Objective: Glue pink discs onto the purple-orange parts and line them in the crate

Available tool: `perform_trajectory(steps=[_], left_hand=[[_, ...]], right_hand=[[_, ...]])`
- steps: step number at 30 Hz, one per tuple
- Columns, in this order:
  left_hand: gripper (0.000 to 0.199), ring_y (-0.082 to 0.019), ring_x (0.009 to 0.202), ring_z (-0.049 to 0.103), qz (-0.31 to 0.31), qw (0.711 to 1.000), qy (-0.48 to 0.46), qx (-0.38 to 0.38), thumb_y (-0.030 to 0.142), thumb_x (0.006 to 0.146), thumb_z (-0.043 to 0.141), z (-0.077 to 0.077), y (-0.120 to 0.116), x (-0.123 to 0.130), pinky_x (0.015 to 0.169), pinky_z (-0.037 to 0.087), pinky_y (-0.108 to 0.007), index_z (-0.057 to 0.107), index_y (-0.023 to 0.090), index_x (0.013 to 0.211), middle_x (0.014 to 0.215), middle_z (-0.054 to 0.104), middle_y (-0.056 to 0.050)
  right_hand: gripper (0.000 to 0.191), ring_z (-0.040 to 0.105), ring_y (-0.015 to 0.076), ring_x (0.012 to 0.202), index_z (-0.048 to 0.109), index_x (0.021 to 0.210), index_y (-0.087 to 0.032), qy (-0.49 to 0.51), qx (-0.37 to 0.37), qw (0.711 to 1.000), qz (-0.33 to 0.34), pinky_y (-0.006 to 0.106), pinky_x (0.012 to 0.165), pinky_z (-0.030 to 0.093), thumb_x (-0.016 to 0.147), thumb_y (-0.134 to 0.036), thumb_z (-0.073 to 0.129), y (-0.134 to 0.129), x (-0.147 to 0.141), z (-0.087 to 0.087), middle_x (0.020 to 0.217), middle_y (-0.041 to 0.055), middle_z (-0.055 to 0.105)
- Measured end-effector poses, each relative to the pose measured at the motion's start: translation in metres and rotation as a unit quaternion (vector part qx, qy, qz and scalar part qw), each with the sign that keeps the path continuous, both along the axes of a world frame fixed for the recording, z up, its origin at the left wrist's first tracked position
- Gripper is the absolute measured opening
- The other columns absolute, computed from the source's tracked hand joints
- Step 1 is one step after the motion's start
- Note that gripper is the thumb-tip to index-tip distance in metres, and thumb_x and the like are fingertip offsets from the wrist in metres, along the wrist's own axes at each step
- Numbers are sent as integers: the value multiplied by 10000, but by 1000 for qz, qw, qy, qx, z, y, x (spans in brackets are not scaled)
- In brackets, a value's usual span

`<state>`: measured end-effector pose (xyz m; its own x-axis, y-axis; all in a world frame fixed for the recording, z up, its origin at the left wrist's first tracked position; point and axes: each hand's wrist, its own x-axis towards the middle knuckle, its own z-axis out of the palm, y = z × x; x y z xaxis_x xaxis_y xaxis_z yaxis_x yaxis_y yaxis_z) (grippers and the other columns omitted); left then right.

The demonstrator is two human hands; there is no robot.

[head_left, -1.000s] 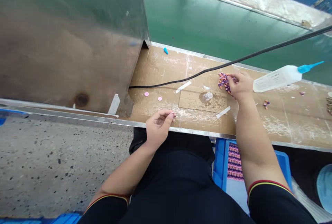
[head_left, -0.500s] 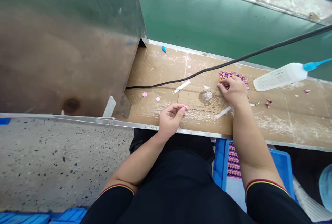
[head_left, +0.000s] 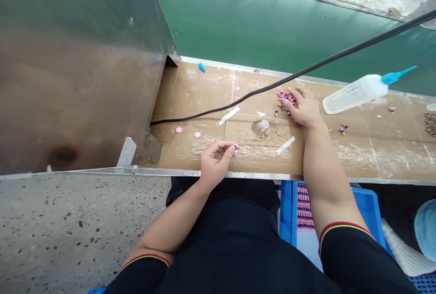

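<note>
My left hand (head_left: 218, 160) is above the front edge of the cardboard-covered bench, its thumb and forefinger pinched on a small pink piece (head_left: 235, 145). Two pink discs, one of them a round disc (head_left: 197, 135), lie to its left. My right hand (head_left: 304, 107) rests with fingers spread over a pile of small purple and orange pieces (head_left: 282, 97), partly covering it. Between the hands stands a small clear object (head_left: 262, 125) on a wet-looking cardboard patch (head_left: 238, 131).
A white bottle with a blue nozzle (head_left: 356, 94) lies right of the pile. A black cable (head_left: 238, 102) crosses the bench. A metal cabinet (head_left: 78, 80) stands at left, a blue bin (head_left: 289, 212) below the bench. A blue cap (head_left: 201, 67) lies at the back.
The view has shifted slightly. My right hand's fingers have spread over the pile, which looks pushed about, with one piece apart at its left. My left hand keeps its pinch.
</note>
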<state>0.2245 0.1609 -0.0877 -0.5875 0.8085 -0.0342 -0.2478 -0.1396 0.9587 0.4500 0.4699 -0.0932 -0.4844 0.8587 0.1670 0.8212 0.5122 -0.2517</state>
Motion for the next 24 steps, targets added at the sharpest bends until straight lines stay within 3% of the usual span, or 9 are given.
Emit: perform_trajectory(steps=[6, 9, 12, 16, 20, 24], left_hand=[[407, -146, 650, 752, 8, 1000, 26, 9, 598, 862, 902, -1, 0, 1, 634, 653, -245, 846, 195, 889, 816, 836, -89], [405, -154, 652, 754, 7, 999, 35, 7, 600, 868, 895, 0, 0, 1, 643, 666, -263, 844, 199, 895, 811, 835, -87], [415, -160, 654, 752, 6, 999, 37, -6, 606, 862, 896, -1, -1, 0, 655, 674, -282, 835, 197, 898, 814, 833, -86], [428, -154, 658, 750, 1, 999, 36, -11, 602, 859, 903, -2, -1, -2, 668, 677, -276, 827, 183, 906, 824, 828, -92], [420, -156, 660, 753, -4, 999, 42, -11, 601, 868, 898, -3, -2, -3, 670, 679, -280, 829, 190, 907, 828, 829, -90], [405, -151, 645, 744, 5, 998, 54, -9, 594, 875, 889, -3, -3, -2, 639, 658, -268, 829, 193, 896, 817, 830, -84]], right_hand=[[713, 458, 447, 1592, 616, 1589, -299, -11, -29, 997, 70, 722, 1278, 386, 1023, -720, 515, -26, -19, 3, 1680, 174, 550], [708, 481, 392, 1595, 562, 1632, -280, 42, -25, 995, 90, 660, 1306, 406, 1068, -693, 451, -30, -7, 9, 1682, 154, 568], [706, 519, 388, 1570, 571, 1621, -251, 90, 18, 995, 33, 650, 1301, 420, 1106, -683, 354, -21, 23, 11, 1625, 167, 625], [803, 581, 387, 1507, 666, 1515, -214, 99, 27, 994, -40, 644, 1294, 433, 1108, -749, 227, -8, 53, -3, 1525, 203, 685], [901, 543, 378, 1543, 655, 1528, -212, 86, -7, 996, -25, 636, 1314, 415, 1079, -827, 175, -8, 40, -16, 1564, 206, 654], [881, 519, 347, 1570, 563, 1616, -219, 97, -19, 995, 24, 580, 1328, 412, 1094, -808, 167, -19, 20, -2, 1631, 180, 603]])
